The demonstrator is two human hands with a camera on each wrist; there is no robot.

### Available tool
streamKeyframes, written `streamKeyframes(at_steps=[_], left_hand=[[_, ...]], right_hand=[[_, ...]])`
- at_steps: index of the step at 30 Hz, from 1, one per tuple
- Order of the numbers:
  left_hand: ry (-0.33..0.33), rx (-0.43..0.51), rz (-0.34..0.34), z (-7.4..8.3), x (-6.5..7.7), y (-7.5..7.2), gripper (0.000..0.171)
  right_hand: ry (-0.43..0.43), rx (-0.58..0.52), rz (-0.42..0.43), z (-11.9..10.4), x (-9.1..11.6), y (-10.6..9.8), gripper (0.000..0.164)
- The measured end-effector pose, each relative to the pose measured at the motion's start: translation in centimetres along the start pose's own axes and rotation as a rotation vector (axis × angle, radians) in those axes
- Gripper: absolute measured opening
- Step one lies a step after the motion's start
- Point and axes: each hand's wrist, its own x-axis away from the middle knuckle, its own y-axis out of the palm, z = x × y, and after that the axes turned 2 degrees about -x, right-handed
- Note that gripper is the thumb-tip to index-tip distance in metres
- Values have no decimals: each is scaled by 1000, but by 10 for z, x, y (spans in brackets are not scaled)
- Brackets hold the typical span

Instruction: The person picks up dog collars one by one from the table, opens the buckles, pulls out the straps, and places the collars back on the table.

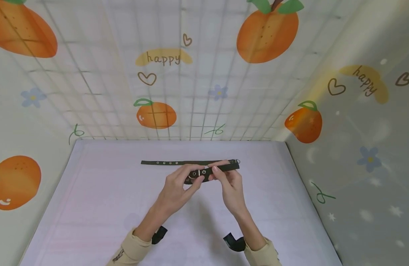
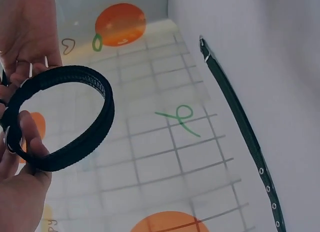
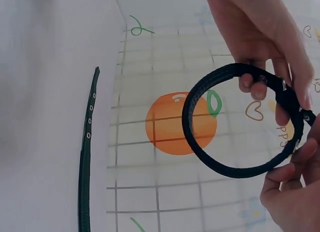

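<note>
A dark green-black collar with metal eyelets (image 1: 231,167) is bent into a loop, its strap passed through a buckle (image 1: 199,173). My left hand (image 1: 176,188) pinches it at the buckle end, near a metal ring. My right hand (image 1: 232,187) pinches the strap to the right of the buckle, and the strap's free end sticks out past those fingers. The round loop (image 2: 107,111) shows whole in both wrist views, held above the table. Behind the hands a second, similar collar (image 1: 184,163) lies flat and straight, eyelets toward the left, buckle and ring at the right.
The white table (image 1: 101,207) spreads under both hands. A grid panel behind a printed sheet with oranges (image 1: 156,115) rises at the back edge. Similar printed sheets (image 1: 354,177) stand at the left and right sides. Black straps (image 1: 234,242) sit at both wrists.
</note>
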Motion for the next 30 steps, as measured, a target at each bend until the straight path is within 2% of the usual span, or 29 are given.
streamKeyframes(at_steps=[10,16,19,24,26,30], left_hand=[[23,47,67,-1,1,4,30],[11,87,110,1,1,7,30],[4,101,120,1,1,6,28],[0,98,128,2,-1,4,26],[-1,93,131,2,-1,2,25],[-14,89,137,2,-1,1,25]], right_hand=[[-17,-12,-27,-4,0,1,18],[-33,-19,-53,-4,0,0,18],[-51,-36,-96,-3,0,-3,17],[-66,-58,-189,-2,-1,-8,32],[-59,-36,-207,-2,-2,-8,32],[-38,99,-223,1,-4,-7,26]])
